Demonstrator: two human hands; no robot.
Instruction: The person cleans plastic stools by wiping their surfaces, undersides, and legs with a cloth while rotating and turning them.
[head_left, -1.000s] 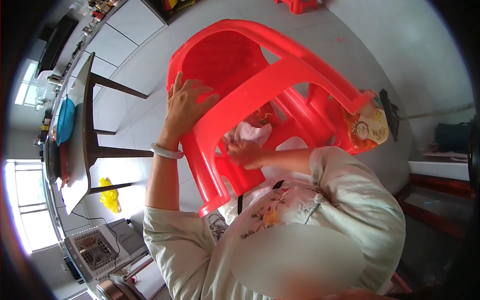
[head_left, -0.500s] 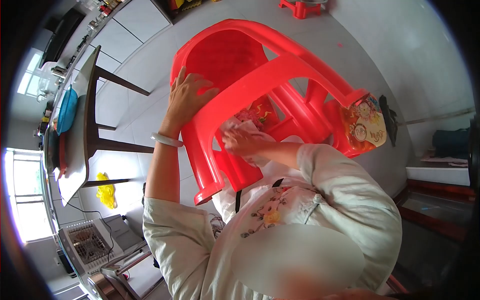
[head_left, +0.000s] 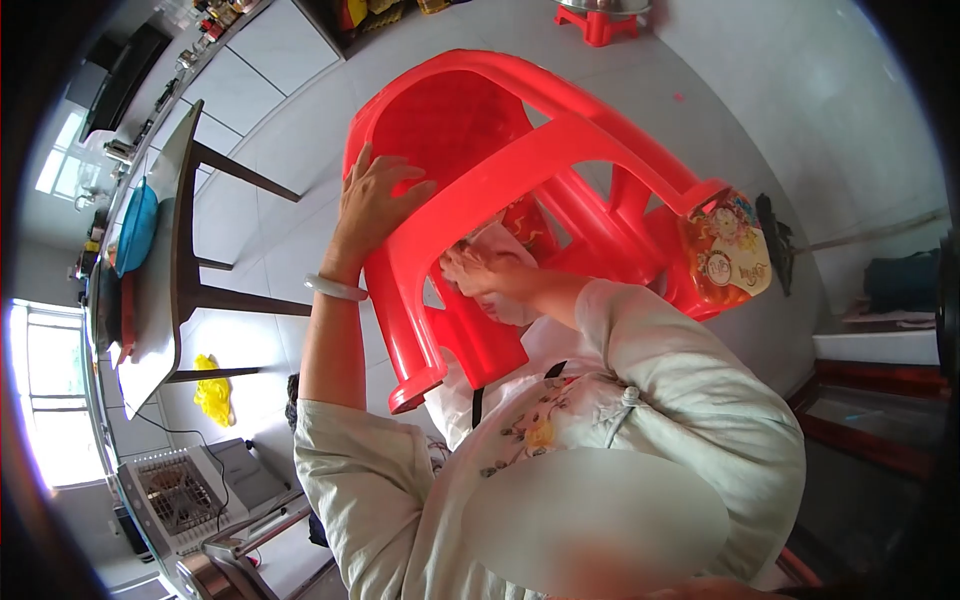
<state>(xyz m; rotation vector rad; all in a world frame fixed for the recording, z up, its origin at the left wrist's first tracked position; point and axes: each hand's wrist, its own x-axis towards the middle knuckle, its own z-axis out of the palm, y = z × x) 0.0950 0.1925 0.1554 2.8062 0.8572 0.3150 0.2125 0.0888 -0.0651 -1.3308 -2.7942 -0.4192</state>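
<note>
A red plastic chair [head_left: 560,145] lies tilted in front of my body, its curved back towards the upper left. My left hand [head_left: 375,210], with a pale bracelet at the wrist, grips the chair's edge on the left, thumb apart from the fingers. Inside the chair frame, my right hand [head_left: 480,272] is closed on a pale pinkish cloth [head_left: 508,305], pressed near a printed floral panel [head_left: 528,225]. Some of its fingertips are hidden by the cloth and hand. A printed picture [head_left: 728,250] shows on the chair's right part.
A table [head_left: 165,290] with dark legs stands at the left, holding a blue basket [head_left: 137,225]. A yellow bag [head_left: 212,390] lies on the floor below it. A fan-like appliance [head_left: 180,495] is at the lower left, a small red stool [head_left: 597,27] at the top.
My right hand and the cloth have shifted slightly back and forth over the inside of the chair. My left hand keeps its hold, and the chair has moved a little within the view.
</note>
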